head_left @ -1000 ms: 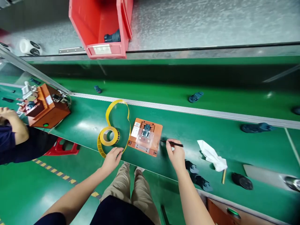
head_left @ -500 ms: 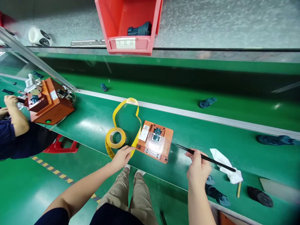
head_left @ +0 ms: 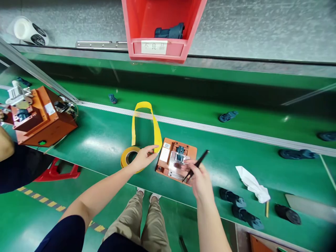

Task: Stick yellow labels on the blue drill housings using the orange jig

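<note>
While our left hand (head_left: 143, 159) pinches the yellow strip (head_left: 157, 135), our right hand (head_left: 201, 178) is clamped on the black tweezers (head_left: 201, 159), so neither grip is free. The dark part (head_left: 180, 151) sits in the orange fixture (head_left: 193, 151) on the green surface (head_left: 215, 140), its long axis running roughly away from us, and a clear plate (head_left: 173, 162) lies across its near end. What counts most, we judge, is how that part lies from our 2 hands: just beyond our right fingertips and slightly to their left, but farther off to the right of our left grip. Our right hand is therefore nearer. We hold the tweezers aslant, crossing the part's axis rather than following it, above the fixture's right side; we cannot tell whether our fingers touch the plate. On the other side, the strip's held end is just beside the fixture's left edge, and the rest loops away from us and back to the roll (head_left: 123, 161).
</note>
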Motion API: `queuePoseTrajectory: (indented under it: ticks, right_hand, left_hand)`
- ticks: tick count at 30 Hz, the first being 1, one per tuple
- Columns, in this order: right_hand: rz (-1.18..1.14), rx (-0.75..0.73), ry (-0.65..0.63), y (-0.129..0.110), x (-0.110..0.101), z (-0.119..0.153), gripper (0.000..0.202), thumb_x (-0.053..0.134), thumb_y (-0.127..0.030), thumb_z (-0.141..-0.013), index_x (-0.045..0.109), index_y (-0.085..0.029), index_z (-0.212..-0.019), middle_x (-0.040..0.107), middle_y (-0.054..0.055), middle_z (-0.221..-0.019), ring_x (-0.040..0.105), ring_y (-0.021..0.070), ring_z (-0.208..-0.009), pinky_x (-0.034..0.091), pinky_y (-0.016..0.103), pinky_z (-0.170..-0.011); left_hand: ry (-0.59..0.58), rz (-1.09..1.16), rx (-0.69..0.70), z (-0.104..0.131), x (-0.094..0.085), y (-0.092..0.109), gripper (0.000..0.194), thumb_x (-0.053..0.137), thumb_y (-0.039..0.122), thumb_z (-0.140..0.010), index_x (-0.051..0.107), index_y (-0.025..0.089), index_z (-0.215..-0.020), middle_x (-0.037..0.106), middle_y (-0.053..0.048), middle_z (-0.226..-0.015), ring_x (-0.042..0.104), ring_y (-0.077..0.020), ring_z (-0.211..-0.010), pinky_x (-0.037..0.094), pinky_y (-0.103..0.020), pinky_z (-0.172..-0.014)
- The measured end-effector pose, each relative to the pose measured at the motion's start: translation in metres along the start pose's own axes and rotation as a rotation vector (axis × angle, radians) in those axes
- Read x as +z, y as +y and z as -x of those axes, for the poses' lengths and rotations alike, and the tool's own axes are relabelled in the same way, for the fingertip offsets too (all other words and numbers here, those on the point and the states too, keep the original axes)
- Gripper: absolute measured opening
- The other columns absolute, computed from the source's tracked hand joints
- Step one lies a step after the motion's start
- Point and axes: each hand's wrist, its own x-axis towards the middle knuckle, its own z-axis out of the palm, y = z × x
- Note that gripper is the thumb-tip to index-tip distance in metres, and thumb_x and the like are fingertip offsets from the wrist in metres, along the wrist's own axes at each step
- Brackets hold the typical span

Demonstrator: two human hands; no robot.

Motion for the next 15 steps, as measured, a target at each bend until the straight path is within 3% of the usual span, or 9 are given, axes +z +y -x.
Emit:
queuePoseTrajectory:
  ticks: [3, 5, 8, 10, 12, 15]
  right_hand:
    - [0.199, 0.012, -0.144, 0.006, 0.025, -0.007, 0.029, 0.063, -0.043, -0.084, 0.069, -0.018, -0.097, 0.057, -0.003, -0.056, 0.052, 0.0128, -0.05, 0.042, 0.024, -0.05]
    - [0.352, -0.065, -0.195, 0.007, 0.04, -0.016, 0.03, 0.059, -0.043, -0.086, 0.069, -0.019, -0.102, 0.057, -0.004, -0.057, 0.052, 0.0135, -0.049, 0.043, 0.025, -0.051]
    - [0.564, -0.258, -0.236, 0.005, 0.062, -0.036, 0.031, 0.055, -0.041, -0.088, 0.07, -0.02, -0.104, 0.07, 0.005, -0.086, 0.066, 0.0207, -0.075, 0.053, 0.034, -0.072]
    - [0.674, -0.376, -0.246, 0.003, 0.076, -0.051, 0.029, 0.051, -0.037, -0.09, 0.071, -0.02, -0.103, 0.071, 0.009, -0.105, 0.067, 0.0252, -0.098, 0.052, 0.04, -0.09]
    - [0.807, -0.456, -0.275, 0.001, 0.089, -0.063, 0.03, 0.046, -0.027, -0.091, 0.071, -0.02, -0.107, 0.07, 0.01, -0.115, 0.064, 0.0254, -0.111, 0.049, 0.04, -0.099]
    - [1.124, -0.513, -0.452, -0.002, 0.101, -0.074, 0.045, 0.043, -0.01, -0.084, 0.069, -0.025, -0.117, 0.061, 0.003, -0.139, 0.064, 0.0223, -0.116, 0.053, 0.034, -0.095]
  left_hand:
    - [-0.107, -0.11, 0.123, 0.007, -0.007, 0.0, 0.053, 0.059, 0.032, -0.093, 0.05, 0.031, -0.145, 0.059, -0.008, -0.141, 0.058, -0.0251, -0.123, 0.051, -0.037, -0.098]
    - [-0.084, -0.231, 0.198, 0.017, -0.018, -0.009, 0.055, 0.057, 0.033, -0.095, 0.044, 0.032, -0.148, 0.055, -0.006, -0.146, 0.053, -0.0242, -0.13, 0.048, -0.037, -0.105]
    - [0.134, -0.416, 0.186, 0.024, -0.048, -0.034, 0.039, 0.053, 0.031, -0.098, 0.056, 0.026, -0.136, 0.067, -0.007, -0.122, 0.064, -0.0211, -0.111, 0.052, -0.036, -0.097]
    - [0.254, -0.494, 0.15, 0.018, -0.074, -0.05, 0.033, 0.045, 0.024, -0.099, 0.061, 0.023, -0.128, 0.068, -0.009, -0.111, 0.064, -0.0217, -0.104, 0.052, -0.038, -0.094]
    - [0.27, -0.533, 0.143, 0.003, -0.097, -0.061, 0.039, 0.038, 0.015, -0.098, 0.062, 0.021, -0.128, 0.064, -0.011, -0.115, 0.06, -0.0241, -0.108, 0.049, -0.043, -0.096]
    - [0.146, -0.589, 0.201, -0.021, -0.114, -0.069, 0.044, 0.038, 0.006, -0.093, 0.066, 0.021, -0.123, 0.063, -0.012, -0.12, 0.058, -0.0259, -0.11, 0.046, -0.045, -0.098]
